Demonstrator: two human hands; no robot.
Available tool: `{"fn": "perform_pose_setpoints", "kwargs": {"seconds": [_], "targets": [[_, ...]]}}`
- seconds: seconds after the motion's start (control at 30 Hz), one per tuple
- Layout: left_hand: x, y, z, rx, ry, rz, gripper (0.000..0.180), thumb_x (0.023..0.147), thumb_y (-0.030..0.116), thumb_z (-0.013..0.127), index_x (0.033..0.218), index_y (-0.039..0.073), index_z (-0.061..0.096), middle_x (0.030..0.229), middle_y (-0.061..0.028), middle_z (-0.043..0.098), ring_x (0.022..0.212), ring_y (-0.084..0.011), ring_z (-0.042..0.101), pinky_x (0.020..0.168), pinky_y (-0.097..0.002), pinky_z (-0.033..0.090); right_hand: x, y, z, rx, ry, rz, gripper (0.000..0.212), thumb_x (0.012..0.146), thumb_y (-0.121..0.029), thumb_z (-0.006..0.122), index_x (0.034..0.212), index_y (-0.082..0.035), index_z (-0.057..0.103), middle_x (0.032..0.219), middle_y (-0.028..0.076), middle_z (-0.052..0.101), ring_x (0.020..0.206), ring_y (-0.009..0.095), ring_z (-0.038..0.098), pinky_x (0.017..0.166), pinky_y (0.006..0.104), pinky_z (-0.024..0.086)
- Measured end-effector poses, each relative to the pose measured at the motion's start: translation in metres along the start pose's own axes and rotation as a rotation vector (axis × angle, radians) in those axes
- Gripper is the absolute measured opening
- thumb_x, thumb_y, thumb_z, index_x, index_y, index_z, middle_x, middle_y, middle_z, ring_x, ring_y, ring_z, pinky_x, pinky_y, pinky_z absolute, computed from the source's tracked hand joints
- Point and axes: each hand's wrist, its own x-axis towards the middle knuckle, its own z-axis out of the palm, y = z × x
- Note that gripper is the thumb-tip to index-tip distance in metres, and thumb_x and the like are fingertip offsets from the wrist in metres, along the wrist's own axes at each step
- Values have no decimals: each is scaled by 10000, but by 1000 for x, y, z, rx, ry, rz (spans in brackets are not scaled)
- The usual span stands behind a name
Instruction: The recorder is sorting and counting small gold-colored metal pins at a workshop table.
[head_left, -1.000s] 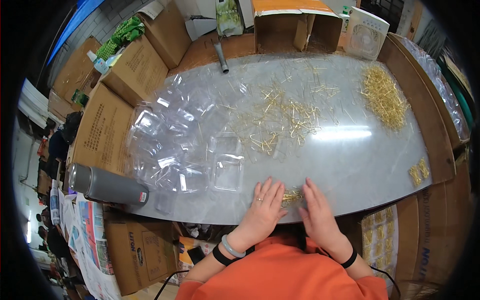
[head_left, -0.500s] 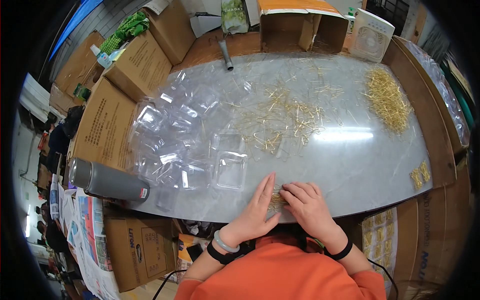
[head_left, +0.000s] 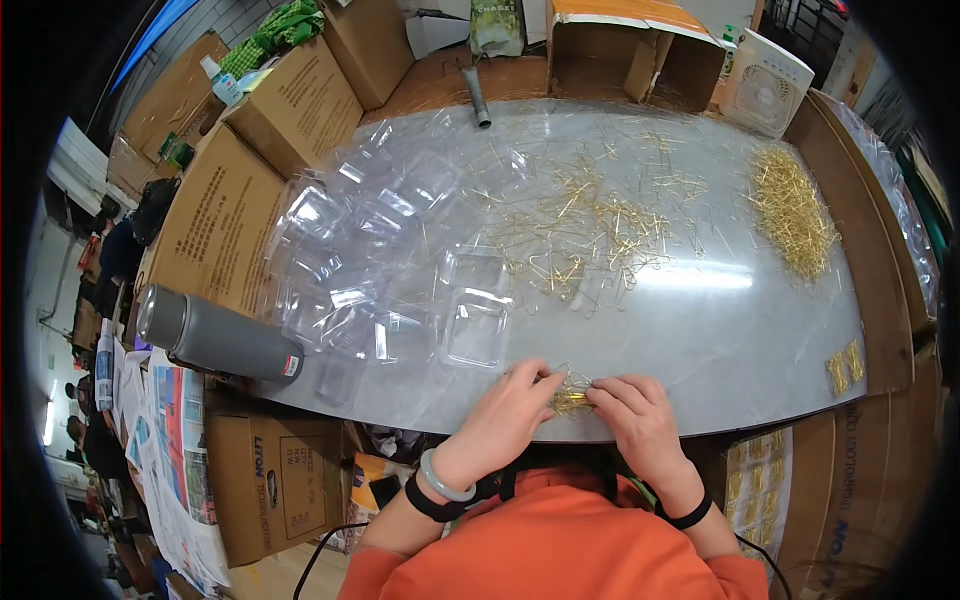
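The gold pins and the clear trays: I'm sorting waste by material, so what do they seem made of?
The gold pins between the left hand and right hand look like thin brass-coloured metal wire, shiny and glinting. The clear trays look like thin moulded plastic, transparent and glossy, catching glare.

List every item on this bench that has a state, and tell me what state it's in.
Left hand: pinching the small gold clip bundle.
Right hand: gripping the same bundle.
Clear clamshell boxes: empty, mostly open, piled loosely.
Grey flask: lying on its side.
Gold clip heap: loose, unsorted.
Brown carton: open, on its side.
White fan: upright.
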Motion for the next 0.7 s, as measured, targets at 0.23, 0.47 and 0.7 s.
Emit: {"fn": "perform_pose_setpoints", "kwargs": {"seconds": [0.23, 0.47, 0.7], "targets": [[24, 3, -11, 29, -169, 44, 518, 835, -22, 722, 1334, 63, 613, 1236, -149, 589, 1159, -371, 556, 1000, -449, 453, -1, 2, 1, -32, 45, 23, 297, 809, -30, 742, 1100, -50, 693, 1125, 62, 711, 1027, 284, 644, 879, 417, 507], [32, -12, 4, 31, -191, 219, 545, 888, 4, 658, 1422, 46, 555, 1418, -122, 570, 1316, -354, 489, 1109, -494, 381, -5, 2, -3, -35, 68, 24, 328, 805, 4, 734, 1125, -40, 675, 1101, 86, 703, 1024, 299, 644, 873, 419, 515], [16, 5, 18, 1, -139, 230, 673, 957, 70, 619, 1555, -21, 323, 1504, -227, 457, 1461, -404, 383, 1234, -604, 228, -13, -6, 9, 202, 128, 225, 478, 841, 87, 656, 1302, -8, 573, 1327, 185, 579, 1177, 385, 593, 1046, 471, 478]]}}
